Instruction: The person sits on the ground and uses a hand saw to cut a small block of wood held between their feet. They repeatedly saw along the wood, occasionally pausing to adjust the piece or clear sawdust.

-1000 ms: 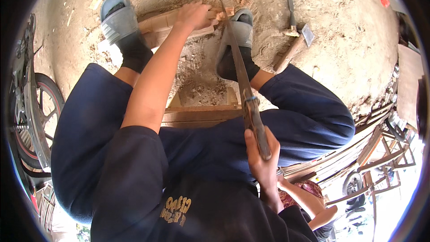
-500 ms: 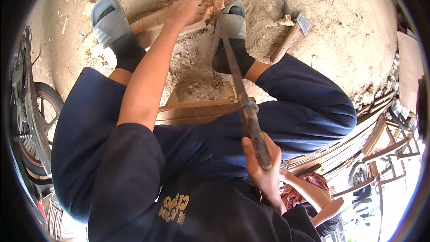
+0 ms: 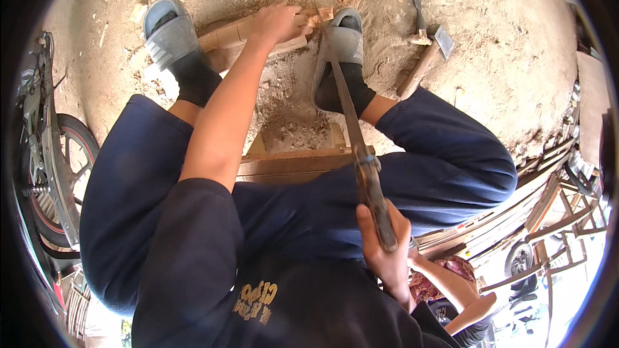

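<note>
My right hand [image 3: 389, 243] is closed round the dark handle of a long, narrow saw [image 3: 351, 109], with blue binding where handle meets blade. Its blade slopes away from me, seen nearly edge-on, and its far end crosses the end of a wooden block [image 3: 227, 36] marked with crosswise lines. Pressing down on that block close to the blade is my left hand [image 3: 278, 24], its fingers wrapped over the top. Another piece of wood [image 3: 225, 58] lies under it. My feet in grey slide sandals [image 3: 174, 42] stand on either side; the right one is right beside the blade.
A wooden bench [image 3: 290, 165] is beneath my legs. On the dirt ground at right lie a wooden-handled hatchet [image 3: 422, 67] and a dark-bladed tool [image 3: 417, 9]. A motorcycle [image 3: 61, 174] stands at left. Another person [image 3: 451, 283], stacked planks and metal frames are at lower right.
The whole view has shifted slightly, so everything sits a little lower and further right. My left hand stays on the block and my right keeps hold of the saw.
</note>
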`<action>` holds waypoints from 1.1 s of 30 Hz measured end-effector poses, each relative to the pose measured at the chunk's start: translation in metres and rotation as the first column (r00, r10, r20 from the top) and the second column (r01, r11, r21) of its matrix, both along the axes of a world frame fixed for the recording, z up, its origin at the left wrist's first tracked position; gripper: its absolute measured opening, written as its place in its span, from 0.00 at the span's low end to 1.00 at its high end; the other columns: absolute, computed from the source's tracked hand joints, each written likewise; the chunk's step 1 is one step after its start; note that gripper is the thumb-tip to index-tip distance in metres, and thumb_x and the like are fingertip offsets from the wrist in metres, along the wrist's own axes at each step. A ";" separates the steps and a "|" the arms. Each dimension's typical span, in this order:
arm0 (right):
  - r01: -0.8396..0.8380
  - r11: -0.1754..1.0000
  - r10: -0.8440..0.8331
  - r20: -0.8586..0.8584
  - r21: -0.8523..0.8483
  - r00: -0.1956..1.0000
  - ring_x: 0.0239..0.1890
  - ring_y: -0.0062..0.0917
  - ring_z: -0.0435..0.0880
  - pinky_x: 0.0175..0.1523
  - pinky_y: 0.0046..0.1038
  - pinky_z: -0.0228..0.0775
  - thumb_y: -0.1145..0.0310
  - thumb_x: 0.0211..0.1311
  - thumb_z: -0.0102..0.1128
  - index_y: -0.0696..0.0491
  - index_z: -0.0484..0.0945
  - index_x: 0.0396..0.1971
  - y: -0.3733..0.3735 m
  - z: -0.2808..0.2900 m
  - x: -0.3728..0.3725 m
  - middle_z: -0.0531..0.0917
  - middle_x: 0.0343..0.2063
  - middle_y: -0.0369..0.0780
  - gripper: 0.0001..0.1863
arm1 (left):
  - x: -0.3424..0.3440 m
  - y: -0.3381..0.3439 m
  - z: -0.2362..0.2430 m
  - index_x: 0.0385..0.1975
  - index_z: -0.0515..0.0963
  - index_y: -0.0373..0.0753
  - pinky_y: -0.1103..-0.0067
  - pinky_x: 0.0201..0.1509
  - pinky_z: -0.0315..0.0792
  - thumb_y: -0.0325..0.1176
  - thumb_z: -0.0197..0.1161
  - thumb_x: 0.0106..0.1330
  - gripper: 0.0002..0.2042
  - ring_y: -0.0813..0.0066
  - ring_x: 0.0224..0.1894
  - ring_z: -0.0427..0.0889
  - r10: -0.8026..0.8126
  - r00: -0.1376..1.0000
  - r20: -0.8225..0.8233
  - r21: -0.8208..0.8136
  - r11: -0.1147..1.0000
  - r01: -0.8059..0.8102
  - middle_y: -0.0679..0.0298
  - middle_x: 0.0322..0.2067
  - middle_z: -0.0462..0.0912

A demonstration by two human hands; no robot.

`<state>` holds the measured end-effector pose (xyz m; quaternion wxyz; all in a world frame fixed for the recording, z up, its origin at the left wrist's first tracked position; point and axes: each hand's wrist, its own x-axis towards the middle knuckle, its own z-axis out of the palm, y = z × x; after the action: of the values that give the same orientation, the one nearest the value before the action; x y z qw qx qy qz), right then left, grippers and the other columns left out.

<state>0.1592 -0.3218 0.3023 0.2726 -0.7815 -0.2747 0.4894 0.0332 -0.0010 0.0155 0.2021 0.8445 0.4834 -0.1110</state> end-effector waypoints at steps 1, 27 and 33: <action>0.009 1.000 -0.009 -0.008 0.007 1.000 0.23 0.11 0.66 0.25 0.25 0.62 0.70 0.69 0.64 0.59 0.75 0.27 0.000 -0.001 0.000 0.72 0.16 0.34 0.12 | -0.004 -0.002 0.001 0.60 0.78 0.52 0.63 0.65 0.72 0.64 0.65 0.58 0.33 0.55 0.62 0.78 0.005 1.000 0.008 0.025 1.000 -0.005 0.52 0.61 0.78; 0.023 0.987 -0.001 -0.135 0.160 0.991 0.24 0.14 0.64 0.28 0.26 0.60 0.72 0.70 0.61 0.60 0.73 0.26 0.018 -0.053 0.016 0.70 0.17 0.36 0.12 | -0.038 -0.008 0.007 0.57 0.74 0.38 0.61 0.56 0.74 0.61 0.67 0.60 0.35 0.52 0.54 0.81 0.060 0.988 -0.144 0.113 0.993 -0.044 0.50 0.53 0.80; -0.013 0.976 0.041 -0.122 0.218 0.992 0.23 0.15 0.64 0.28 0.28 0.61 0.71 0.70 0.61 0.60 0.72 0.25 0.022 -0.053 0.013 0.71 0.16 0.38 0.13 | -0.048 -0.010 0.008 0.52 0.75 0.37 0.59 0.58 0.71 0.58 0.67 0.62 0.31 0.53 0.57 0.78 0.024 0.993 -0.115 0.104 0.994 -0.012 0.51 0.51 0.80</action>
<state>0.1717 -0.2996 0.2491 0.3662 -0.7111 -0.3193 0.5083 -0.0147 -0.0112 0.0230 0.1307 0.8415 0.5071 -0.1332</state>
